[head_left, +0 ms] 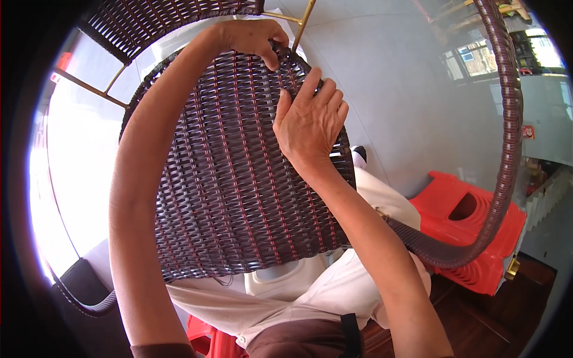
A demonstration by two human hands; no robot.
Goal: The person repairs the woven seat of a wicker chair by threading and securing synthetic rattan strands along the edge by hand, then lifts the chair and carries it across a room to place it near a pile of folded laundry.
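Observation:
A dark brown wicker panel with reddish strands, part of a chair, stands across my lap. My left hand is at its far edge, thumb and fingers pinched around a dark weaving strand by the rim. Close to it on the right, my right hand grips the panel's far right rim. Its fingertips curl over the edge, partly hidden, and the thumb lies against the weave. Both forearms reach over the panel, and the left one covers part of its left side.
A wrapped brown armrest curves round on the right. Below it lies a red plastic stool. Another wicker section with thin gold-coloured metal legs is at the far left. A white bucket-like object sits between my legs.

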